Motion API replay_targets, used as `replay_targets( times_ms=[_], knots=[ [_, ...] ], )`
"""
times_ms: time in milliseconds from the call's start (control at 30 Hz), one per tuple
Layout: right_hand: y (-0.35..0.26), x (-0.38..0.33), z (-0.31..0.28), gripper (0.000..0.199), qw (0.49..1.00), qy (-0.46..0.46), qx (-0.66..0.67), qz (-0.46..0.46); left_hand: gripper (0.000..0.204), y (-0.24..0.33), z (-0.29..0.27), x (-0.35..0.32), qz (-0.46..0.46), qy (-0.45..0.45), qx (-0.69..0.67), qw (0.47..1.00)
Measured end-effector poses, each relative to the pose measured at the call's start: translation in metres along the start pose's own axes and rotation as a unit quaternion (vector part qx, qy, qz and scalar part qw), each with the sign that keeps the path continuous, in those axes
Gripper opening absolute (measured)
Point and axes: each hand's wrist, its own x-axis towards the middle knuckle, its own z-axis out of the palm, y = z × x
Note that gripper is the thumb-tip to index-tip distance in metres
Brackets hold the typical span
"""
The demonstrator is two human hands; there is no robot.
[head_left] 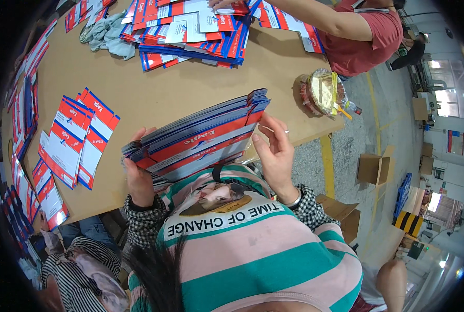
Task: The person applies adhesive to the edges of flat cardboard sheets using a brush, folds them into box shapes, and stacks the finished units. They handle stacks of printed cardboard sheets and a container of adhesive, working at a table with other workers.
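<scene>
A thick stack of flat cartons (203, 143), red, white and blue, is tilted up on its long edge in front of my chest. My left hand (140, 177) grips its left end, thumb on the near face and fingers behind. At the right end, my right hand (276, 151) holds the edge loosely with bent fingers and thumb. The cartons' ends are slightly uneven at the upper right. The stack's lower edge is near my striped shirt and partly hidden.
Loose cartons (68, 138) lie left on the brown table (190, 86). A larger pile (190, 39) and a grey cloth (108, 35) are at the back. A round container (323, 92) stands near the right edge. Co-workers sit at back right and lower left.
</scene>
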Motion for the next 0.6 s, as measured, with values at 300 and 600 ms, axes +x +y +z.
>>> replay_targets(
  times_ms=[300, 600],
  knots=[
    [-0.001, 0.016, -0.006, 0.046, 0.988, -0.029, 0.105, 0.109, 0.066, -0.002, -0.003, -0.003, -0.006, -0.008, 0.012, 1.000],
    [0.001, 0.017, -0.009, 0.039, 0.990, -0.035, 0.108, 0.084, 0.063, 0.001, 0.001, 0.000, 0.008, -0.031, 0.013, 0.999]
  ],
)
